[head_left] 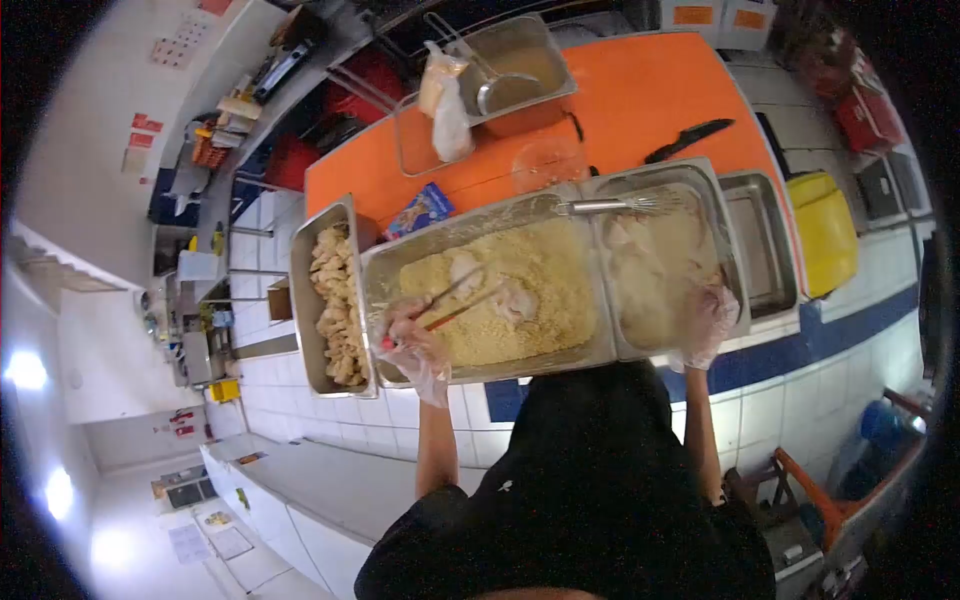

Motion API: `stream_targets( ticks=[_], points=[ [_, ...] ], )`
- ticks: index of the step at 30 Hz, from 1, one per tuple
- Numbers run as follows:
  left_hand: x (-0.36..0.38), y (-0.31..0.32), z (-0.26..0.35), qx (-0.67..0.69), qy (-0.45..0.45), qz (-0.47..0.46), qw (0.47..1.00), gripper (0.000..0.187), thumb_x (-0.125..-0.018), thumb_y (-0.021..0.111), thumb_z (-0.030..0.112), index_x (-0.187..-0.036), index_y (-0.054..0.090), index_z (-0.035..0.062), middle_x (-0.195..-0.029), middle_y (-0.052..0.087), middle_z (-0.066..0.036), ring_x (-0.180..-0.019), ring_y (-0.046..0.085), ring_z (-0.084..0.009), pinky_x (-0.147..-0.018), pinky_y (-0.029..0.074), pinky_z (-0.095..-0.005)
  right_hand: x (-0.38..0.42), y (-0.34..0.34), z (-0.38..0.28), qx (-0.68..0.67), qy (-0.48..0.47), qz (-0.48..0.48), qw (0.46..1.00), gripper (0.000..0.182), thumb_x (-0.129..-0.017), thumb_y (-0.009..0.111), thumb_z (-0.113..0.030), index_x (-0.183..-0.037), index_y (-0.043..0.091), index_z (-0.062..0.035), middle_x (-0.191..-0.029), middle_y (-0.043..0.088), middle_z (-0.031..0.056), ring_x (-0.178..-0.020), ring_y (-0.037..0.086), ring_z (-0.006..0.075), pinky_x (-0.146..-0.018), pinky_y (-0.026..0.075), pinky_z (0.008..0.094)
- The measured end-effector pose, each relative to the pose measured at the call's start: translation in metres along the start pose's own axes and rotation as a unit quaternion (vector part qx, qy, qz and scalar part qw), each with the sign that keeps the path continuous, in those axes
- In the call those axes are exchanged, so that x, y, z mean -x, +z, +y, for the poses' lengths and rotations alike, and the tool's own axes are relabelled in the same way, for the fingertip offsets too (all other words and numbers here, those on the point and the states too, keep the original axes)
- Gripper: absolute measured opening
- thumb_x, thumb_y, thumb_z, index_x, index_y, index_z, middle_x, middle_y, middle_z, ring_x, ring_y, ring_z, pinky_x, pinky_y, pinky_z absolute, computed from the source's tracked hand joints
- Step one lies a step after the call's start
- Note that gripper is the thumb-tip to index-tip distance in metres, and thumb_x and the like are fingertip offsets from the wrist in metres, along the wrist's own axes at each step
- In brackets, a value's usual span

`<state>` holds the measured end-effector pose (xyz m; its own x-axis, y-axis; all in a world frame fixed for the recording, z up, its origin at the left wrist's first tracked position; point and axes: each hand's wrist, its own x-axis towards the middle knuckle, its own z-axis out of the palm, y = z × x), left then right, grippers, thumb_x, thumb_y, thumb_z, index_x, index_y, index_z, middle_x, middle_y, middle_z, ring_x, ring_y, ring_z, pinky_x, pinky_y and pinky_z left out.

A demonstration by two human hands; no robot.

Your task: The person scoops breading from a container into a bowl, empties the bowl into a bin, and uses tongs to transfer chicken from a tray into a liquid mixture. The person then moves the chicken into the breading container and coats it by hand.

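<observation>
My left hand [418,350], in a clear plastic glove, is closed around slim tongs [462,306] with a red part at the grip. Their tips reach over the crumb coating [470,345] in the middle metal pan [545,366]. Two pale pieces of raw meat, one a coated piece [516,300] and the other a whitish piece [465,272], lie in the crumbs near the tips. My right hand [712,322], also gloved, reaches over the near right side of the batter pan [722,195]; its fingers are blurred. A whisk [610,206] rests across that pan's far end.
On the left stands a pan of breaded pieces [338,300]. An orange tabletop [640,85] holds a black knife [690,140], a blue packet [420,210], a plastic bag [450,110] and a deep pan with a ladle [508,90]. A yellow bin [822,235] stands right.
</observation>
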<state>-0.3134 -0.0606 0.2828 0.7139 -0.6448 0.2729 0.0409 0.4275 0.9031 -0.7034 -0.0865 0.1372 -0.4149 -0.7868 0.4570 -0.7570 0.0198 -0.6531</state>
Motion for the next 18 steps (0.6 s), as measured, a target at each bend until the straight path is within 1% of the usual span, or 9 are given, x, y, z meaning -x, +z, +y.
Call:
stream_targets(
  ticks=[1,3,4,6,8,10,13,16,18],
  points=[
    [0.003,0.011,-0.007,0.011,-0.014,-0.003,1.0,0.035,-0.093,0.045,0.032,-0.085,0.055,-0.0006,-0.082,0.06,-0.012,-0.077,0.058,-0.0199,-0.067,0.047,-0.0292,0.002,0.0,0.0,0.091,-0.066,0.008,0.994,0.015,-0.09,0.046,-0.016,-0.087,0.057,-0.0069,-0.08,0.053,0.0075,-0.081,0.051,0.0247,-0.077,0.039,0.0379],
    [0.0,0.06,-0.014,-0.221,0.108,-0.071,0.967,0.045,-0.092,0.048,0.042,-0.081,0.056,-0.001,-0.083,0.061,-0.013,-0.079,0.058,-0.0215,-0.07,0.047,-0.0321,0.012,0.014,-0.01,-0.507,0.258,0.117,0.814,0.015,-0.09,0.046,-0.017,-0.091,0.057,-0.0067,-0.084,0.052,0.01,-0.083,0.05,0.027,-0.079,0.038,0.0395],
    [0.009,0.101,0.002,-0.293,0.171,-0.139,0.931,0.047,-0.092,0.047,0.043,-0.079,0.057,-0.0014,-0.085,0.063,-0.013,-0.081,0.058,-0.0203,-0.073,0.045,-0.0321,0.008,0.008,-0.004,-0.271,0.148,0.059,0.949,0.014,-0.089,0.046,-0.016,-0.092,0.056,-0.0062,-0.087,0.052,0.0114,-0.085,0.05,0.0279,-0.079,0.039,0.0397],
    [0.014,0.141,-0.027,-0.221,0.248,-0.254,0.908,0.041,-0.091,0.051,0.038,-0.076,0.056,-0.0004,-0.086,0.064,-0.012,-0.083,0.057,-0.0184,-0.074,0.044,-0.0297,0.022,0.019,0.03,0.063,-0.055,0.069,0.994,0.014,-0.087,0.047,-0.014,-0.095,0.056,-0.0054,-0.091,0.053,0.014,-0.087,0.049,0.0292,-0.078,0.039,0.0396],
    [0.047,0.193,-0.052,0.064,0.067,-0.226,0.97,0.028,-0.087,0.055,0.026,-0.083,0.06,-0.0008,-0.092,0.064,-0.014,-0.085,0.057,-0.0188,-0.075,0.044,-0.0302,0.014,0.011,0.021,0.07,-0.018,0.07,0.995,0.014,-0.086,0.047,-0.013,-0.094,0.056,-0.0053,-0.092,0.053,0.014,-0.088,0.049,0.0296,-0.078,0.039,0.0402],
    [0.038,0.216,-0.107,0.015,-0.077,-0.34,0.937,0.032,-0.085,0.058,0.023,-0.104,0.058,-0.0026,-0.102,0.061,-0.017,-0.091,0.056,-0.0232,-0.081,0.044,-0.0346,0.009,0.004,-0.001,0.037,0.049,0.041,0.997,0.015,-0.085,0.049,-0.01,-0.096,0.057,-0.0047,-0.092,0.055,0.0148,-0.09,0.05,0.0322,-0.082,0.039,0.0423],
    [0.042,0.239,-0.118,-0.336,0.102,-0.275,0.895,0.023,-0.088,0.055,0.014,-0.108,0.056,0.0015,-0.096,0.063,-0.013,-0.09,0.059,-0.0199,-0.084,0.044,-0.0327,0.028,0.011,-0.025,0.055,0.068,0.021,0.996,0.014,-0.086,0.049,-0.008,-0.096,0.057,-0.0033,-0.091,0.056,0.0158,-0.091,0.05,0.0339,-0.083,0.039,0.0428],
    [0.009,0.175,-0.129,-0.294,0.269,-0.202,0.894,0.025,-0.089,0.054,0.016,-0.11,0.058,0.0045,-0.098,0.062,-0.013,-0.092,0.059,-0.0213,-0.086,0.044,-0.0327,0.038,0.008,-0.114,-0.137,0.059,-0.038,0.988,0.014,-0.09,0.047,-0.008,-0.097,0.058,-0.0027,-0.092,0.06,0.0152,-0.087,0.053,0.0324,-0.079,0.041,0.0409],
    [-0.01,0.094,-0.095,-0.318,0.153,-0.263,0.898,0.025,-0.089,0.053,0.016,-0.111,0.058,0.0052,-0.102,0.062,-0.012,-0.095,0.058,-0.0217,-0.087,0.045,-0.0329,0.063,0.026,-0.158,-0.214,0.068,-0.108,0.969,0.015,-0.09,0.048,-0.008,-0.099,0.059,-0.0035,-0.092,0.061,0.0143,-0.086,0.054,0.0313,-0.078,0.042,0.0396]
  ],
)
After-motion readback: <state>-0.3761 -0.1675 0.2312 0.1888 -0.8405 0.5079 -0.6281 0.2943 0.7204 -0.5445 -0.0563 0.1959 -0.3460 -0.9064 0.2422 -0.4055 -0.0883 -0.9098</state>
